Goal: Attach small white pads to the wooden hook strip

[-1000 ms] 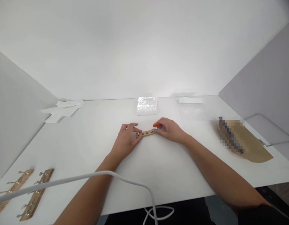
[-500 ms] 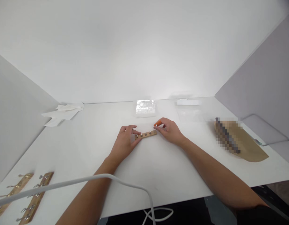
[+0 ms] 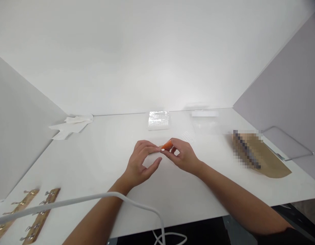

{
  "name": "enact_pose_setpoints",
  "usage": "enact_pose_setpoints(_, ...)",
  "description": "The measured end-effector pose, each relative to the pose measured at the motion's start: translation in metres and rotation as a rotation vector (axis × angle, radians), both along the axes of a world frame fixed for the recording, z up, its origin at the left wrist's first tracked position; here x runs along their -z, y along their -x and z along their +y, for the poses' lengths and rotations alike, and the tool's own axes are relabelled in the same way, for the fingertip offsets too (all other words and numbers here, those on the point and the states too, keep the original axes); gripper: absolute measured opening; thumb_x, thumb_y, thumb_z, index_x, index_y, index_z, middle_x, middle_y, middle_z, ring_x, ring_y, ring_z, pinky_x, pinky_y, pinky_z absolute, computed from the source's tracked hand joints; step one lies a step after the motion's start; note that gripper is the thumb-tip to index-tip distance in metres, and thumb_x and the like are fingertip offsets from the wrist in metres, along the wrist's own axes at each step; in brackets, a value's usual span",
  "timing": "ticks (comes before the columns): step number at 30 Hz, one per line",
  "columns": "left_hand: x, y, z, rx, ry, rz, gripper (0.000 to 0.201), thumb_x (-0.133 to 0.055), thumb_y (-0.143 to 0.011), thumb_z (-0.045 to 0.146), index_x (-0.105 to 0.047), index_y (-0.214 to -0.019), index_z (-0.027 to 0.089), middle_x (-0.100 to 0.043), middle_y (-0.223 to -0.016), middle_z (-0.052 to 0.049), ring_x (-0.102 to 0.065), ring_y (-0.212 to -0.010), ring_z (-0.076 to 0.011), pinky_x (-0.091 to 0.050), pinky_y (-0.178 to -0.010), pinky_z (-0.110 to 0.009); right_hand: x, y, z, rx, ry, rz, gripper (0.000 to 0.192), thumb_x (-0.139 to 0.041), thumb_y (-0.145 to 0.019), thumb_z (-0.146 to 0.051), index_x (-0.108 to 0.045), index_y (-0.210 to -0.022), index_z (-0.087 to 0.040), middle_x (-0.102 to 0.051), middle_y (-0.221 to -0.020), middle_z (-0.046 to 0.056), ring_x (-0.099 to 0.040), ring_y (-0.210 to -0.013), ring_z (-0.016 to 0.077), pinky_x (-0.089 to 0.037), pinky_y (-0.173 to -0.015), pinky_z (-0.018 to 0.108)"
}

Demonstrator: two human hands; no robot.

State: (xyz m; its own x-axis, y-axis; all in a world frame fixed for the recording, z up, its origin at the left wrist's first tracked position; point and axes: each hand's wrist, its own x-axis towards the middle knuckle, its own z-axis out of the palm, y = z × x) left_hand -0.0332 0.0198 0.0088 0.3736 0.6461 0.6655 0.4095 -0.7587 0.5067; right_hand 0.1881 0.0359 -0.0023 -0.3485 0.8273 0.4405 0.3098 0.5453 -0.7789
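Two hands meet at mid-table: our left hand (image 3: 141, 162), fingers curled, pinches the wooden strip's (image 3: 155, 150) near end; its long axis runs rightward to our right hand (image 3: 182, 157), gripping an orange tool (image 3: 167, 145).

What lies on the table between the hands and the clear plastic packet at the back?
In the head view, only bare white table separates the clear plastic packet from the left hand and right hand.

Single head camera, looking forward-down over white table (image 3: 96, 163), mid-range.
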Motion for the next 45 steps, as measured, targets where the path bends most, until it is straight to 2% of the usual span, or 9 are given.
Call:
enact_pose_setpoints(7,0.004,-0.002,0.000,-0.015,-0.039,-0.030,0.027,-0.076,-0.091,0.011,-0.067,-0.114,0.023,-0.070,-0.102,-0.005,-0.063,-0.099,-0.0206,-0.058,-0.083,-0.038,0.002,0.005,-0.003,-0.048,-0.168,0.001,0.006,-0.066,-0.100,-0.021,-0.070,-0.104,-0.023,-0.070,-0.088,0.001,-0.064,-0.074,0.0138,-0.058,-0.065,0.029)
enact_pose_setpoints(13,0.002,0.000,0.000,-0.024,-0.032,-0.030,0.018,-0.074,-0.092,0.011,-0.068,-0.105,0.022,-0.071,-0.097,-0.005,-0.064,-0.095,-0.0200,-0.059,-0.079,-0.036,0.002,0.008,-0.007,0.003,-0.228,-0.016,0.009,-0.064,-0.098,-0.018,-0.069,-0.104,-0.022,-0.067,-0.088,0.001,-0.063,-0.070,0.0121,-0.055,-0.062,0.027)
enact_pose_setpoints(20,-0.001,-0.001,-0.003,0.020,0.085,-0.062,0.011,-0.071,-0.094,0.013,-0.068,-0.100,0.022,-0.070,-0.095,-0.006,-0.062,-0.094,-0.0195,-0.059,-0.069,-0.030,0.003,0.005,-0.006,-0.058,-0.162,-0.012,0.005,-0.068,-0.097,-0.025,-0.068,-0.101,-0.023,-0.069,-0.088,0.001,-0.065,-0.072,0.0131,-0.056,-0.062,0.028)
enact_pose_setpoints(27,0.001,-0.001,-0.003,0.011,0.143,-0.068,0.010,-0.071,-0.095,0.014,-0.070,-0.099,0.023,-0.070,-0.093,-0.005,-0.061,-0.094,-0.0191,-0.060,-0.068,-0.028,-0.001,0.004,-0.009,-0.121,0.001,0.033,0.006,-0.068,-0.096,-0.022,-0.068,-0.103,-0.023,-0.077,-0.098,0.002,-0.072,-0.080,0.0150,-0.060,-0.065,0.029)
enact_pose_setpoints(35,0.000,0.001,-0.003,0.002,0.077,-0.098,0.020,-0.077,-0.090,0.014,-0.071,-0.107,0.024,-0.072,-0.096,-0.005,-0.063,-0.098,-0.0199,-0.062,-0.064,-0.027,0.000,0.004,-0.009,-0.129,-0.038,0.114,0.004,-0.067,-0.097,-0.023,-0.067,-0.094,-0.022,-0.075,-0.088,0.003,-0.070,-0.076,0.0156,-0.059,-0.063,0.029)
enact_pose_setpoints(41,-0.004,0.004,0.000,0.026,-0.033,-0.033,0.024,-0.074,-0.093,0.010,-0.074,-0.111,0.025,-0.075,-0.100,-0.005,-0.065,-0.100,-0.0200,-0.062,-0.064,-0.026,-0.003,0.000,-0.008,-0.188,0.091,0.126,0.014,-0.065,-0.103,-0.032,-0.068,-0.100,-0.019,-0.076,-0.085,0.003,-0.074,-0.073,0.0151,-0.062,-0.065,0.029)
enact_pose_setpoints(45,-0.008,0.003,-0.001,0.031,-0.024,-0.044,0.024,-0.071,-0.095,0.009,-0.074,-0.112,0.025,-0.075,-0.100,-0.006,-0.065,-0.095,-0.0188,-0.060,-0.059,-0.025,-0.001,-0.001,-0.008,-0.219,0.166,0.132,0.019,-0.064,-0.104,-0.037,-0.068,-0.103,-0.018,-0.077,-0.089,0.005,-0.076,-0.073,0.0159,-0.062,-0.065,0.030)
